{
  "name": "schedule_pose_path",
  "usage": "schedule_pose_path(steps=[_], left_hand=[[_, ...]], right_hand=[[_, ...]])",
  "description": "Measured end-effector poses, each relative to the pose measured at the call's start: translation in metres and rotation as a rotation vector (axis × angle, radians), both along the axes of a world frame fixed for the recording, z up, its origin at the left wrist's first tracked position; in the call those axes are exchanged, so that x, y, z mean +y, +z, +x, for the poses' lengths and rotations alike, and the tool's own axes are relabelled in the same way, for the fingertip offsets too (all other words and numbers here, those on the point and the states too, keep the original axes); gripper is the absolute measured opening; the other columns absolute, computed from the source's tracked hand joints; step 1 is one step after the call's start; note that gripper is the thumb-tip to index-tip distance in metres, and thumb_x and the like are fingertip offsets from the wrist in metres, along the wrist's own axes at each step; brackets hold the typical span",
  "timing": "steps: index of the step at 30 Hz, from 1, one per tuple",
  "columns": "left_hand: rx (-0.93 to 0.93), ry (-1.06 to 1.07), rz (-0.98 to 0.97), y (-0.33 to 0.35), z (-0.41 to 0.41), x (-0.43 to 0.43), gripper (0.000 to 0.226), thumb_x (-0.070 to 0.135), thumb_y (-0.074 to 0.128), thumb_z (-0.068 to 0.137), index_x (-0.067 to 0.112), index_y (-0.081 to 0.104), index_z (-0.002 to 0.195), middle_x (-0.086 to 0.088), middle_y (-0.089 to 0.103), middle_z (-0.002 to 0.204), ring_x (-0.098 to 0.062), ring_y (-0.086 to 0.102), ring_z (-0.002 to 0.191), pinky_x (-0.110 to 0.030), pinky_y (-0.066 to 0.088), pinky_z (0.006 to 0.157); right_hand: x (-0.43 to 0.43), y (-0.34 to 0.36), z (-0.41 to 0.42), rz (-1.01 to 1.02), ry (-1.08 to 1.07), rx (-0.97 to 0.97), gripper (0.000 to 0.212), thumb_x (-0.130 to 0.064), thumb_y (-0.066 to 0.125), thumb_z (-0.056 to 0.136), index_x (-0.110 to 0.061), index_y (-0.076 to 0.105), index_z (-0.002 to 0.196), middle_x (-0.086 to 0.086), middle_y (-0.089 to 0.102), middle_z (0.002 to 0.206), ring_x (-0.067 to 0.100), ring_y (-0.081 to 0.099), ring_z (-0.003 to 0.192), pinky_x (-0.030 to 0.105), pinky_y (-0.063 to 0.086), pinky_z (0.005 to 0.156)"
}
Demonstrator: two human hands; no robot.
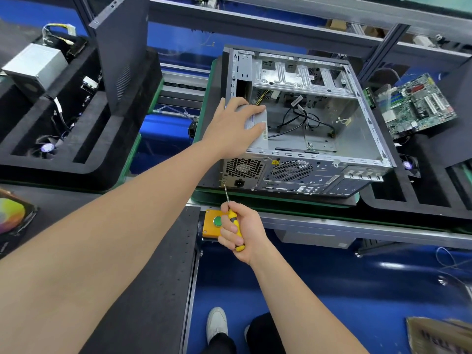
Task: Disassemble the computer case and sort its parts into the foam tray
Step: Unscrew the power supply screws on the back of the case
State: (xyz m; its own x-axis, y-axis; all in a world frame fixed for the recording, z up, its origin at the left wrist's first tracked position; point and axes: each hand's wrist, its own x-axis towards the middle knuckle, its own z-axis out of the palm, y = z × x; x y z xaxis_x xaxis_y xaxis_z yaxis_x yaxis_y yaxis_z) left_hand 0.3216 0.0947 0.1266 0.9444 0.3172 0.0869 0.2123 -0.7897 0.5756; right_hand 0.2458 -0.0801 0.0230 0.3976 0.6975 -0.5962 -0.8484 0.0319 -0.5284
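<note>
An open computer case (pixel 332 159) lies on its side on a green-edged pallet, its rear panel facing me. My left hand (pixel 235 126) presses flat on the silver power supply (pixel 260 139) in the case's near-left corner, fingers spread over its top. My right hand (pixel 240 231) grips a yellow-handled screwdriver (pixel 233 221); the shaft tip touches a screw at the lower-left corner of the rear panel, beside the power socket (pixel 239 183). Black cables (pixel 301 121) lie loose inside the case. A removed motherboard (pixel 419 103) rests on the black foam tray (pixel 398 200) at right.
A second black foam tray (pixel 84 139) at left holds another power supply (pixel 35 66), a small fan (pixel 47 148) and an upright side panel (pixel 122 47). A yellow box with a green button (pixel 213 224) sits on the conveyor rail. A cardboard box (pixel 439 335) stands at lower right.
</note>
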Motion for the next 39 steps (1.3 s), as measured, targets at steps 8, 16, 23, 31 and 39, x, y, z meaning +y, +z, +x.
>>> schedule_pose_path(steps=[8, 16, 23, 31, 39], left_hand=[[-0.022, -0.009, 0.026, -0.002, 0.001, 0.0, 0.05, 0.054, 0.043, 0.102, 0.04, 0.043, 0.15, 0.008, 0.037, 0.146, -0.025, 0.02, 0.151, -0.044, -0.001, 0.128], [0.053, -0.08, 0.332, 0.004, 0.009, 0.009, 0.067, 0.062, 0.028, 0.1, 0.027, 0.034, 0.157, -0.002, 0.041, 0.147, -0.022, 0.004, 0.157, -0.048, -0.008, 0.125], [0.243, -0.306, 0.555, 0.025, 0.057, 0.045, 0.072, 0.083, 0.007, 0.091, 0.027, 0.05, 0.078, 0.003, 0.061, 0.067, -0.008, 0.053, 0.073, -0.047, 0.013, 0.12], [0.171, -0.23, 0.618, 0.01, 0.069, 0.04, 0.094, 0.09, 0.005, 0.084, 0.023, 0.068, 0.062, 0.004, 0.061, 0.057, -0.014, 0.058, 0.076, -0.043, 0.013, 0.12], [0.095, -0.232, 0.576, 0.006, 0.07, 0.042, 0.089, 0.089, 0.01, 0.084, 0.022, 0.061, 0.056, 0.005, 0.057, 0.053, -0.006, 0.052, 0.071, -0.041, 0.014, 0.121]], right_hand=[[0.018, -0.001, -0.023, -1.014, 0.317, -1.382, 0.02, -0.021, 0.036, 0.109, -0.015, 0.045, 0.093, 0.009, 0.06, 0.077, 0.031, 0.06, 0.068, 0.034, 0.038, 0.057], [0.013, -0.001, -0.013, -0.762, 0.122, -1.004, 0.033, -0.029, 0.04, 0.104, -0.014, 0.06, 0.084, 0.008, 0.065, 0.084, 0.019, 0.053, 0.066, 0.039, 0.047, 0.049], [0.008, 0.003, -0.007, -0.555, 0.106, -0.59, 0.023, -0.023, 0.044, 0.079, -0.014, 0.064, 0.073, 0.008, 0.056, 0.063, 0.026, 0.049, 0.045, 0.036, 0.047, 0.058], [-0.004, -0.005, -0.011, -0.022, 0.087, -0.088, 0.022, -0.036, 0.054, 0.103, -0.019, 0.056, 0.089, 0.006, 0.047, 0.065, 0.019, 0.03, 0.036, 0.026, 0.028, 0.04], [0.003, -0.006, -0.014, -0.052, -0.062, -0.021, 0.026, -0.026, 0.05, 0.104, -0.015, 0.064, 0.086, 0.003, 0.036, 0.058, 0.013, 0.022, 0.032, 0.021, 0.019, 0.034]])
